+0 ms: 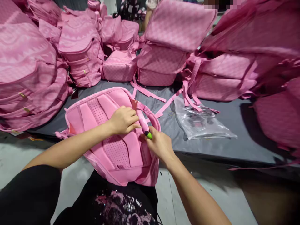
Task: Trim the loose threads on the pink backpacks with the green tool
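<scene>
A pink backpack (114, 107) leans against the dark table's front edge, its padded back panel with perforated patches facing me. My left hand (123, 120) lies across the panel, fingers curled and closed on the fabric near the pink shoulder strap (142, 120). Beside that strap, my right hand (160, 143) is closed around a small bright green tool with a black end (148, 134). Its kind cannot be made out, and most of it is hidden in the fingers. The tool's black end points toward the strap and my left fingertips.
Stacked pink backpacks (79, 47) line the back of the grey-covered table (234, 118), with more bags (278, 115) at right. A clear plastic bag (203, 122) lies near loose pink straps (150, 93) and a rubber band (171, 113). Behind the stacks, a person (128, 9) is partly visible.
</scene>
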A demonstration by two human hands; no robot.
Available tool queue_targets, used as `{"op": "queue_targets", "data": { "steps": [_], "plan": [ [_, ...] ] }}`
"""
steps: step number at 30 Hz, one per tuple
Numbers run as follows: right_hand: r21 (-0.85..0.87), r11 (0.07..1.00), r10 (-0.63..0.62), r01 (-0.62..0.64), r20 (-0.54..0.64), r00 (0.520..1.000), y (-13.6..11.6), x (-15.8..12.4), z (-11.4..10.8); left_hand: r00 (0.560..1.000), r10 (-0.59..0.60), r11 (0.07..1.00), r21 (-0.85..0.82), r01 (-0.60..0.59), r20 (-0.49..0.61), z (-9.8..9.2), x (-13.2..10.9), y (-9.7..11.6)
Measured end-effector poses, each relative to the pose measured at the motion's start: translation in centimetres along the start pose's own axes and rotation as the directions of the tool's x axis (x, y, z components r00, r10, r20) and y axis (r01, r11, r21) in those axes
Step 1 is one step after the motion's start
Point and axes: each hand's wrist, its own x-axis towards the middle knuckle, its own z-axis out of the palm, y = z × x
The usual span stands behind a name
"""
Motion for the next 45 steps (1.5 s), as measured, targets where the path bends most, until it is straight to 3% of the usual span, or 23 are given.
{"op": "queue_targets", "data": {
  "steps": [4, 7, 10, 13, 18, 21, 24, 26, 28, 31, 33, 35, 37, 41, 45],
  "plan": [
    [-0.024, 0.998, 0.065, -0.064, 0.044, 0.997, 0.8, -0.1, 2.3, 0.993, 0.041, 0.999, -0.010, -0.040, 0.109, 1.1, 0.1, 0.1],
    [0.003, 0.996, 0.086, -0.086, 0.044, 0.995, 1.1, -0.4, 3.9, 0.989, 0.047, 0.993, 0.104, -0.061, 0.139, 0.8, -1.0, -2.3],
    [0.027, 0.996, 0.079, -0.080, 0.018, 0.997, 1.3, -0.2, 4.4, 0.995, 0.038, 0.982, 0.180, -0.054, 0.087, -0.6, -2.5, -5.1],
    [0.030, 0.997, 0.074, -0.074, 0.009, 0.997, 1.6, 0.0, 4.4, 1.000, 0.013, 0.965, 0.264, -0.007, -0.020, -1.4, -3.5, -6.4],
    [0.026, 0.997, 0.072, -0.072, 0.022, 0.997, 2.7, -0.1, 5.2, 0.984, -0.110, 0.948, 0.284, 0.146, -0.140, 0.5, -3.4, -7.1],
    [0.043, 0.993, 0.106, -0.108, 0.051, 0.993, 3.6, -0.2, 5.4, 0.970, -0.166, 0.935, 0.283, 0.213, -0.180, 1.7, -2.6, -5.7],
    [0.243, 0.956, 0.157, -0.165, 0.053, 0.986, 4.8, -0.5, 4.3, 0.996, -0.069, 0.974, 0.212, 0.079, -0.057, 2.3, -1.8, -2.1],
    [0.537, 0.835, 0.164, -0.118, -0.038, 0.986, 5.6, -1.1, 2.7, 0.999, 0.004, 0.992, 0.123, -0.010, 0.052, 2.6, -1.5, 0.3],
    [0.745, 0.667, 0.146, -0.005, -0.124, 0.982, 6.1, -1.9, 1.0, 0.996, -0.001, 0.998, 0.058, -0.005, 0.094, 3.0, -1.4, 1.9],
    [0.861, 0.509, 0.066, 0.000, -0.039, 0.997, 5.7, -2.4, -0.7, 0.997, -0.052, 0.999, 0.016, 0.051, 0.063, 3.5, -1.4, 2.6],
    [0.912, 0.409, 0.034, -0.038, 0.027, 0.999, 5.1, -2.2, -0.6, 0.998, -0.055, 0.998, -0.017, 0.056, 0.023, 3.7, -1.6, 2.6],
    [0.944, 0.329, 0.024, -0.021, 0.014, 1.000, 4.3, -1.9, 0.3, 0.999, -0.034, 0.997, -0.071, 0.031, -0.038, 3.8, -2.0, 2.7],
    [0.947, 0.322, 0.070, 0.012, -0.037, 0.997, 3.5, -1.5, 1.4, 0.995, -0.006, 0.992, -0.124, -0.007, -0.104, 4.0, -2.4, 2.9],
    [0.910, 0.414, 0.259, 0.023, -0.142, 0.955, 2.0, -1.3, 3.5, 0.984, 0.014, 0.991, -0.131, -0.037, -0.176, 4.6, -2.7, 3.2],
    [0.851, 0.520, 0.239, 0.078, -0.233, 0.943, 1.0, -1.0, 4.5, 0.986, -0.004, 0.994, -0.113, -0.015, -0.164, 5.1, -2.8, 3.1]
  ]
}}
